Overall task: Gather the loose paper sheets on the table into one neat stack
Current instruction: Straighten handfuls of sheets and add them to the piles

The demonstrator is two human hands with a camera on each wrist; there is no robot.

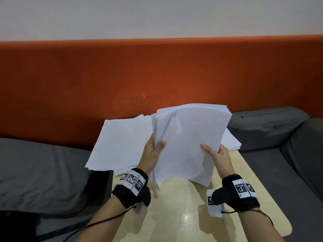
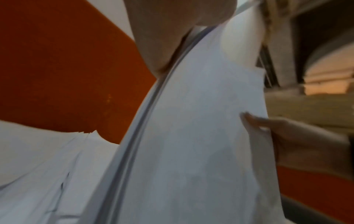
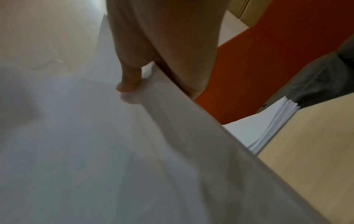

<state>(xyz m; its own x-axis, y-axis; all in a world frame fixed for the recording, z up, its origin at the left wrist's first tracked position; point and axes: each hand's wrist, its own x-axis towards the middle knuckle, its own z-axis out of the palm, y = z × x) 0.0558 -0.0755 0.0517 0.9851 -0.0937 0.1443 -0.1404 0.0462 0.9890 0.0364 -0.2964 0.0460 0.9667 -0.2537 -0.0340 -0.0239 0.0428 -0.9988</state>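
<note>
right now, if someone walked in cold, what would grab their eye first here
First, the bundle of white sheets held up off the table in the middle, gripped at its side edges by the left hand and the right hand. Next, the orange backrest spanning the whole width behind. More paper lies spread on the table's far end, its left part overhanging the edge.

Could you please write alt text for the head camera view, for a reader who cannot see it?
Two hands hold a bundle of white paper above a pale table, the left hand gripping its left edge and the right hand its right edge. More loose sheets lie on the table behind, before an orange wall panel.
</note>
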